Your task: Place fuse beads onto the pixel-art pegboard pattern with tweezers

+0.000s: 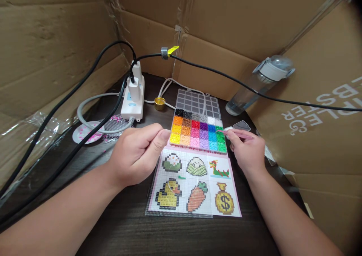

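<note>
My right hand (249,150) grips pink tweezers (243,135), their tips over the blue and green compartments at the right side of the bead box (195,149). My left hand (138,154) is closed, thumb pressed to the fingers, beside the box's left front corner; whatever it pinches, if anything, is hidden. Several colours of small beads fill the box. In front of it lies a pattern sheet (236,203) with pictures including a duck, a carrot and a dragon. A clear pegboard (181,213) covers the sheet's left part, bearing a short row of green beads (181,177).
Behind the box stands its open gridded lid (195,99). A power strip (132,107) with plugs, a small gold cup (160,103) and a white dish of pink beads (85,133) are leftward. A water bottle (254,86) leans at right; a black cable (212,72) crosses above.
</note>
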Demonstrator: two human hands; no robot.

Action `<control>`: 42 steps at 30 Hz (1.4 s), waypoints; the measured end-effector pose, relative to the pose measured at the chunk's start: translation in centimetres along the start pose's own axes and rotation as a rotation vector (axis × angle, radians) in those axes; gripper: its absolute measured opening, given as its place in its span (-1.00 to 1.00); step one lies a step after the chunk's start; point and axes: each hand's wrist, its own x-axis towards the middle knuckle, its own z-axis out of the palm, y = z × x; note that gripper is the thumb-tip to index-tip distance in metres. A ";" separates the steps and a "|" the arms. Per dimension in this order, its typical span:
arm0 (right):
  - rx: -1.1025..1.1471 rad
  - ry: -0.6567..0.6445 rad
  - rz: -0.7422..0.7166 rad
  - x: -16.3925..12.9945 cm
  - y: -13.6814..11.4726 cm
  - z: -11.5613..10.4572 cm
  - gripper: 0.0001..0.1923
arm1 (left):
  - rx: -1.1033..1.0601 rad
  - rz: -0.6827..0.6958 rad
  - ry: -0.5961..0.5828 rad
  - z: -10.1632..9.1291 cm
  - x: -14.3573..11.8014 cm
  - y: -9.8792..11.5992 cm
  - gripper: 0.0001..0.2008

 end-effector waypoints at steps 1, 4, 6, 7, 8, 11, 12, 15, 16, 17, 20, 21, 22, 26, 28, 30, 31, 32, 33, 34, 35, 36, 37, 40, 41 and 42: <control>0.000 0.003 0.000 0.0 0.0 0.0 -0.80 | 0.000 0.003 0.001 0.0 0.0 0.0 -0.66; -0.004 0.001 -0.010 0.0 0.0 -0.1 -0.79 | 0.003 0.005 -0.003 0.0 0.1 0.0 -0.66; -0.010 0.001 -0.008 0.0 0.0 -0.1 -0.78 | 0.006 0.006 -0.006 0.0 0.1 0.0 -0.66; -0.012 0.002 -0.003 0.0 0.0 -0.1 -0.78 | 0.008 0.007 -0.007 0.0 0.1 0.0 -0.67; -0.013 0.004 0.002 0.0 0.0 -0.1 -0.77 | 0.010 0.010 -0.006 0.0 0.1 -0.1 -0.67; -0.014 -0.002 0.005 0.1 -0.1 0.0 -0.77 | 0.013 0.022 -0.008 0.0 0.1 -0.2 -0.67; -0.017 -0.006 0.002 0.1 -0.1 0.0 -0.76 | 0.014 0.027 -0.009 0.0 0.1 -0.2 -0.67; -0.041 -0.013 -0.008 0.1 0.0 0.0 -0.75 | 0.020 0.034 -0.007 0.0 0.0 -0.3 -0.67; -0.050 -0.015 -0.010 0.1 0.1 -0.1 -0.75 | 0.024 0.035 -0.004 0.0 0.0 -0.3 -0.67; -0.056 -0.019 -0.011 0.2 0.2 -0.1 -0.74 | 0.028 0.034 -0.002 0.0 0.0 -0.3 -0.66; -0.056 -0.018 -0.019 0.2 0.4 -0.1 -0.73 | 0.034 0.039 0.002 0.0 0.0 -0.2 -0.65; -0.055 -0.014 -0.020 0.2 0.4 -0.1 -0.73 | 0.036 0.040 0.001 0.0 0.0 -0.2 -0.65; -0.056 -0.011 -0.020 0.3 0.5 -0.1 -0.72 | 0.038 0.038 0.000 0.0 0.1 -0.2 -0.65; -0.067 -0.006 -0.016 0.4 0.5 -0.1 -0.73 | 0.045 0.032 -0.003 0.0 0.1 -0.3 -0.65; -0.065 -0.010 -0.024 0.4 0.5 0.0 -0.73 | 0.044 0.034 -0.004 0.0 0.1 -0.3 -0.65; -0.058 -0.010 -0.036 0.4 0.5 0.0 -0.73 | 0.039 0.037 -0.008 0.0 0.1 -0.3 -0.65; -0.057 -0.010 -0.041 0.4 0.5 0.0 -0.72 | 0.037 0.037 -0.008 0.0 0.1 -0.3 -0.65; -0.058 -0.010 -0.045 0.4 0.5 0.0 -0.72 | 0.035 0.037 -0.009 0.0 0.0 -0.3 -0.65; -0.061 -0.010 -0.048 0.4 0.5 0.1 -0.72 | 0.034 0.037 -0.008 0.0 0.0 -0.2 -0.65; -0.065 -0.009 -0.052 0.4 0.5 0.1 -0.71 | 0.032 0.037 -0.008 0.0 0.0 -0.2 -0.65; -0.068 -0.007 -0.055 0.4 0.5 0.1 -0.71 | 0.030 0.036 -0.007 0.0 0.1 -0.2 -0.65; -0.068 -0.003 -0.057 0.4 0.5 0.1 -0.71 | 0.028 0.034 -0.006 0.0 0.1 -0.2 -0.65; -0.067 0.000 -0.059 0.4 0.5 0.1 -0.71 | 0.025 0.034 -0.005 0.0 0.1 -0.3 -0.65; -0.057 0.003 -0.052 0.4 0.4 0.1 -0.72 | 0.023 0.030 -0.006 0.1 0.1 -0.3 -0.65; -0.057 0.000 -0.047 0.4 0.3 0.1 -0.72 | 0.024 0.029 -0.008 0.1 0.1 -0.3 -0.65; -0.058 -0.002 -0.042 0.4 0.3 0.0 -0.73 | 0.025 0.030 -0.008 0.1 0.0 -0.4 -0.65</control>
